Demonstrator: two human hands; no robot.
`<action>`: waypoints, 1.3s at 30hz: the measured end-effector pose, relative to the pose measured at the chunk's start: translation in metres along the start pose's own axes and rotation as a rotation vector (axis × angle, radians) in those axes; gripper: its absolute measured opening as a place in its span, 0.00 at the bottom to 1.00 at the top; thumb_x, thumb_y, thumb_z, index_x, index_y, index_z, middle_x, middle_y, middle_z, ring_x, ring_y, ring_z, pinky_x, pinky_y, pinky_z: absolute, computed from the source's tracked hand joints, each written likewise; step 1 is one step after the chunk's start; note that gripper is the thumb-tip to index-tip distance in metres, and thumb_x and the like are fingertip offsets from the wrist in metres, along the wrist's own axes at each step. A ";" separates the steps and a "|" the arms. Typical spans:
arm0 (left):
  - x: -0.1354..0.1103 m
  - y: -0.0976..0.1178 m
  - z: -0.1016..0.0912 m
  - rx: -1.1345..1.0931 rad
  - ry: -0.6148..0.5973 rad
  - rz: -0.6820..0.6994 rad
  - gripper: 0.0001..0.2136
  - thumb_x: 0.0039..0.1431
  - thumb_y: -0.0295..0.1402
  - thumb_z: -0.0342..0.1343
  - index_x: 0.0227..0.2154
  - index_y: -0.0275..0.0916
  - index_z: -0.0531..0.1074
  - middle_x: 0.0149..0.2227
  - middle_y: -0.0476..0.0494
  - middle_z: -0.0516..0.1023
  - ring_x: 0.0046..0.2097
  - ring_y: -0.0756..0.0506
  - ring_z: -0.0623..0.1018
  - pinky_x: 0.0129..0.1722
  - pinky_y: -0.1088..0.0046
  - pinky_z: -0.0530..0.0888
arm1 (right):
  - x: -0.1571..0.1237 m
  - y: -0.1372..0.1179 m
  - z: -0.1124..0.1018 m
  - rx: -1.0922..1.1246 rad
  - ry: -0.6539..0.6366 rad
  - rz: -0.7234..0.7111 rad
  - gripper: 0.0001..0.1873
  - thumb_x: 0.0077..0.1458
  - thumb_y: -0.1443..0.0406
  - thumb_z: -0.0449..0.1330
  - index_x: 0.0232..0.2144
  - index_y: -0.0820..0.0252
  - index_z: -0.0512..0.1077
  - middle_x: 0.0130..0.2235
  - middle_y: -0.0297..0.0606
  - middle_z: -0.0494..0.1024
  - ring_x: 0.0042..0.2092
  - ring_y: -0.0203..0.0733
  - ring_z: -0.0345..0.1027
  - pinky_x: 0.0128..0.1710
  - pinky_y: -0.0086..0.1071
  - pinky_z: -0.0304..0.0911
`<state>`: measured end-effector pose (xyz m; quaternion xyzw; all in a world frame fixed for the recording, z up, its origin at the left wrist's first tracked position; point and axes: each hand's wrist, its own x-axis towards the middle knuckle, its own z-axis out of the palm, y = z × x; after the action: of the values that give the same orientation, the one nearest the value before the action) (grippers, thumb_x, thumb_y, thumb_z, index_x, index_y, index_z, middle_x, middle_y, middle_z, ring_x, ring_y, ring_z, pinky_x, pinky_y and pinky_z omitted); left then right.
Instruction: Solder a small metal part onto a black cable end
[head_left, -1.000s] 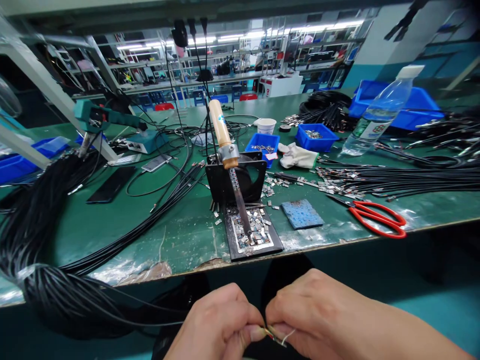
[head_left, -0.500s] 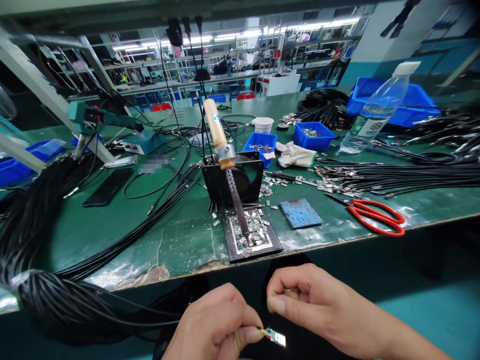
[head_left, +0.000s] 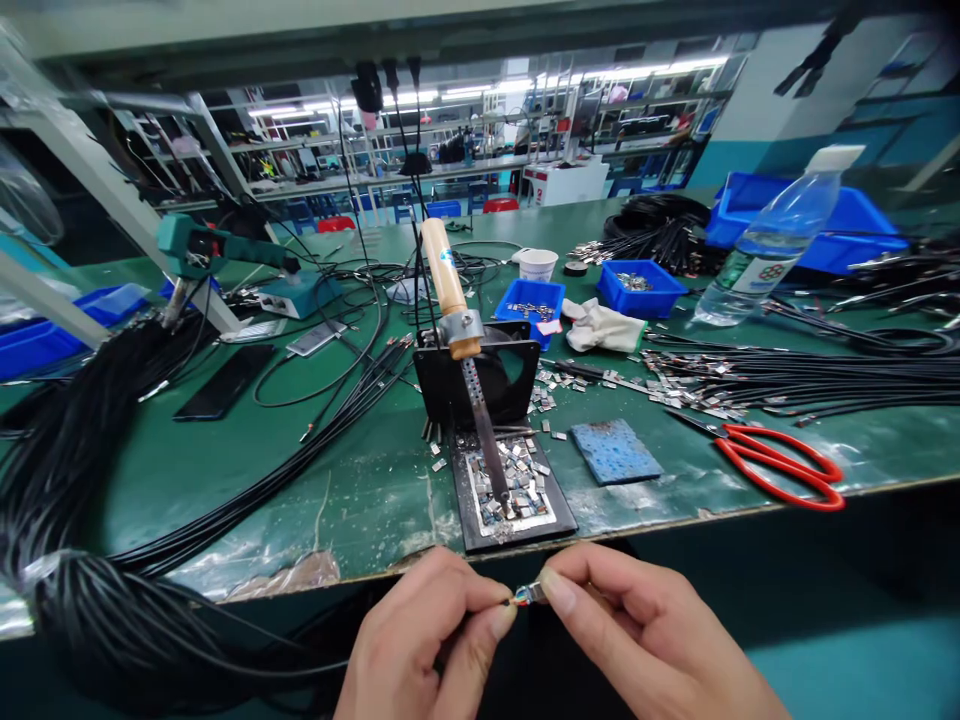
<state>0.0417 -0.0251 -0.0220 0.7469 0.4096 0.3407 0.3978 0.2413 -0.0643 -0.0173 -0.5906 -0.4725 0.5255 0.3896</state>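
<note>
My left hand (head_left: 424, 645) pinches the end of a thin black cable with coloured wires showing at its tip. My right hand (head_left: 637, 625) pinches a small metal connector (head_left: 527, 594) fitted on those wires, just below the bench's front edge. Directly ahead a soldering iron (head_left: 457, 330) with a wooden handle rests on a black stand (head_left: 480, 375), its tip down on a black tray (head_left: 514, 490) strewn with small metal shells.
A thick bundle of black cables (head_left: 90, 560) hangs off the green bench (head_left: 360, 470) at left. Red scissors (head_left: 780, 455), a blue sponge pad (head_left: 615, 450), blue bins (head_left: 529, 298), a white glove (head_left: 600, 327), a water bottle (head_left: 780, 235) and more cables (head_left: 825, 370) lie at right.
Both hands rose toward the bench edge. My right hand, which had let go half a second ago, has come back and pinched the connector again.
</note>
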 end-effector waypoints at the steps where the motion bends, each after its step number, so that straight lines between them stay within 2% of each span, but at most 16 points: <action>1: 0.002 0.001 0.000 0.003 0.003 -0.008 0.06 0.67 0.30 0.60 0.35 0.46 0.80 0.31 0.52 0.77 0.32 0.49 0.77 0.33 0.76 0.70 | 0.002 -0.001 0.000 0.005 0.008 -0.016 0.18 0.62 0.49 0.63 0.31 0.57 0.79 0.29 0.34 0.76 0.33 0.42 0.69 0.34 0.30 0.68; 7: 0.019 0.007 -0.004 0.010 0.038 -0.041 0.08 0.68 0.30 0.59 0.34 0.45 0.81 0.31 0.51 0.78 0.33 0.48 0.78 0.35 0.75 0.72 | 0.015 -0.004 0.005 0.053 0.017 -0.064 0.16 0.65 0.50 0.62 0.35 0.56 0.77 0.30 0.33 0.74 0.37 0.42 0.69 0.36 0.29 0.66; 13: 0.029 0.010 -0.004 0.023 0.046 -0.071 0.08 0.69 0.32 0.58 0.34 0.43 0.80 0.32 0.51 0.78 0.34 0.48 0.78 0.34 0.75 0.71 | 0.026 -0.004 0.007 0.060 0.048 -0.100 0.16 0.67 0.51 0.60 0.37 0.56 0.76 0.31 0.32 0.74 0.35 0.40 0.64 0.34 0.29 0.63; 20: 0.033 0.011 -0.004 -0.008 0.072 -0.071 0.08 0.69 0.31 0.59 0.34 0.44 0.81 0.32 0.51 0.78 0.34 0.48 0.78 0.34 0.76 0.71 | 0.030 -0.007 0.006 0.037 0.069 -0.100 0.15 0.66 0.52 0.61 0.34 0.56 0.74 0.28 0.28 0.68 0.31 0.37 0.58 0.30 0.28 0.58; 39: 0.034 0.012 -0.005 -0.010 0.094 -0.068 0.08 0.68 0.32 0.59 0.32 0.45 0.81 0.32 0.52 0.79 0.34 0.48 0.78 0.35 0.75 0.71 | 0.029 -0.005 0.009 0.045 0.100 -0.132 0.16 0.66 0.50 0.60 0.34 0.54 0.75 0.29 0.29 0.70 0.31 0.38 0.59 0.30 0.29 0.58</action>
<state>0.0567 0.0023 -0.0027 0.7139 0.4511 0.3636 0.3932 0.2319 -0.0353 -0.0211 -0.5746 -0.4785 0.4792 0.4596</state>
